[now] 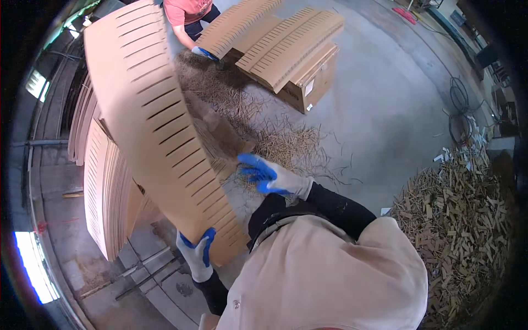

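Observation:
A long brown cardboard sheet [159, 132] with a row of cut slots along its right side stands tilted in front of me. My left hand [197, 252], in a white glove with blue coating, grips its lower end, the blue fingers lying over the edge. My right hand [270, 175], gloved alike, hangs in the air to the right of the sheet. Its fingers are spread and nothing is in them. Below it on the floor lies a heap of thin cardboard strips [286, 144].
Slotted sheets [291, 44] lie over a cardboard box [318, 82] at the far side, beside a gloved co-worker [190, 16]. More sheets form a stack [104, 192] at left. A large scrap pile [451, 231] covers the floor at right, with a black cable [459, 104] beyond.

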